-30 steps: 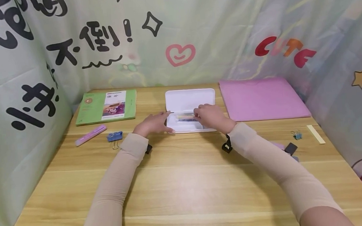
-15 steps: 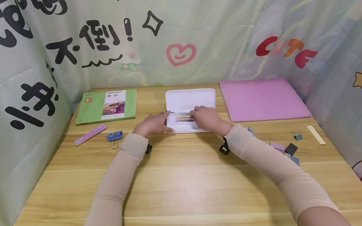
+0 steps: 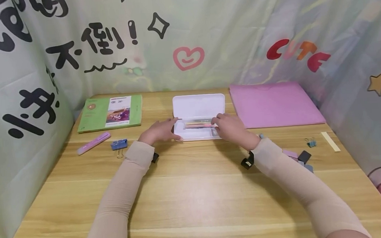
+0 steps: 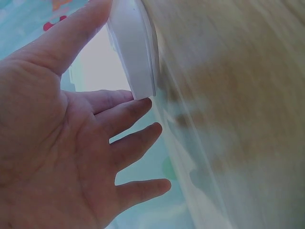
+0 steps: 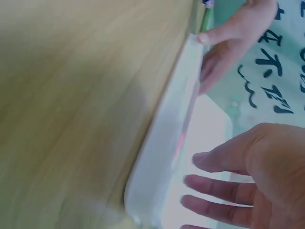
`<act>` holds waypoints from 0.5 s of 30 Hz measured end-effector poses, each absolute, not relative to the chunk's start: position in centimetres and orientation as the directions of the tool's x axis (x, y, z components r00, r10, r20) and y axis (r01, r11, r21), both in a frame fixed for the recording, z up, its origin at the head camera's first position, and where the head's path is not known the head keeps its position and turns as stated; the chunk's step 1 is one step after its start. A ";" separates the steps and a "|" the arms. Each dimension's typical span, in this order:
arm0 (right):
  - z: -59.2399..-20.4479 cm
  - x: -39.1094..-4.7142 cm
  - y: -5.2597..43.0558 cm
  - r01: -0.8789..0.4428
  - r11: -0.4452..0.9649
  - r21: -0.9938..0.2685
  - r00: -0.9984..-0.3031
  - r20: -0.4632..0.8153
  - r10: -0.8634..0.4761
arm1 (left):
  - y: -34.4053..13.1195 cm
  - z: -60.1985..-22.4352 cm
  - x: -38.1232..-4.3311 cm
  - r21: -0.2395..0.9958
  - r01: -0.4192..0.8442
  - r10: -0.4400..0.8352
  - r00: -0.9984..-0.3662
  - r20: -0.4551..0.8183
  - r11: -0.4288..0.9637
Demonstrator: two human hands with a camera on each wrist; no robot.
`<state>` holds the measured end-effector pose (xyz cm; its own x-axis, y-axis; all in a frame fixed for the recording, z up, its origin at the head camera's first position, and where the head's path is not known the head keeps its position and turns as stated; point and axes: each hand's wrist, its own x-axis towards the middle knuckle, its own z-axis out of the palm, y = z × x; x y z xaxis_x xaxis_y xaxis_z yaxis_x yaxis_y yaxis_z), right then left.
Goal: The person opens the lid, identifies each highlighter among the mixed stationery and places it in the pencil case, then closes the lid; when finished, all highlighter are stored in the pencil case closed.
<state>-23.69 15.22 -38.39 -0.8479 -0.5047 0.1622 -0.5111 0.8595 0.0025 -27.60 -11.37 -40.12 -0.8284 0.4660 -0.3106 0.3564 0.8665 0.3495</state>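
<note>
A white pencil case (image 3: 196,136) lies unfolded at the back middle of the table, its lid standing up behind. Several thin pens or pencils (image 3: 196,124) lie across its tray. My left hand (image 3: 160,131) holds the case's left end, thumb at the front corner and fingers at the back one; the left wrist view shows the end of the case (image 4: 136,52) spanned between them. Over the tray's right part, my right hand (image 3: 234,130) has its fingers spread and relaxed, with nothing between thumb and fingertips in the right wrist view.
At left are a green book (image 3: 91,116), a purple stick-shaped item (image 3: 93,143) and a blue binder clip (image 3: 119,144). A pink folder (image 3: 276,105) lies at back right. Nearer are small blocks (image 3: 304,157), a teal binder clip (image 3: 310,142) and a cream strip (image 3: 330,141).
My right hand first slid a little left over the pens, then drew back to the right, its fingers parting and more of the pens showing. The left hand stays at the case's end.
</note>
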 end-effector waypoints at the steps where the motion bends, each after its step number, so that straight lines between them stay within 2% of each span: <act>1: -38.2 -23.4 15.7 -0.496 0.868 0.002 -0.857 0.161 -0.490 | -11.4 -40.1 -27.6 0.353 0.354 0.465 -0.829 -0.311 0.866; 10: -37.4 -21.6 19.2 -0.378 0.926 -0.028 -0.916 0.161 -0.369 | -11.4 -40.2 -27.8 0.358 0.343 0.458 -0.832 -0.314 0.868; 15: -37.3 -20.3 20.9 -0.302 0.953 -0.014 -0.949 0.098 -0.299 | -11.3 -40.2 -27.7 0.360 0.342 0.459 -0.830 -0.318 0.868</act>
<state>-20.27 20.93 -37.26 -0.9491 -0.2992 0.0980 -0.3020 0.9532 -0.0142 -27.67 -11.30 -40.21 -0.8296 0.4588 -0.3182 0.3421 0.8681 0.3596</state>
